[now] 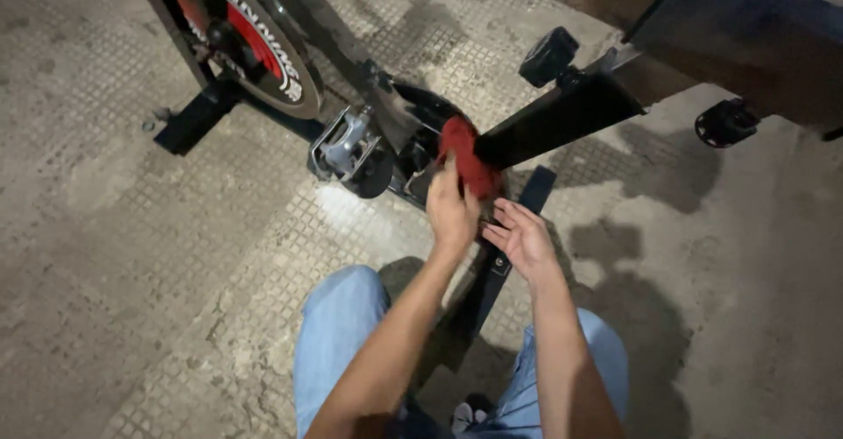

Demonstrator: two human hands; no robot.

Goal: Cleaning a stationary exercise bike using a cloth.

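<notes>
A black exercise bike (562, 114) stands on a tiled floor in front of me. My left hand (450, 211) grips a red cloth (465, 158) and presses it against the bike's black frame near the crank cover. My right hand (524, 239) is held flat with fingers spread, just right of the left hand and beside the frame's lower bar, holding nothing. A metal pedal (345, 145) sticks out to the left of the cloth. The flywheel (259, 44) with red and black markings sits at the upper left.
My knees in blue jeans (338, 334) frame the bike's rear base bar (492, 272). A black adjustment knob (549, 55) sits on the seat post. The front base foot (195, 118) lies at the left. A second knob (725, 123) shows at the right.
</notes>
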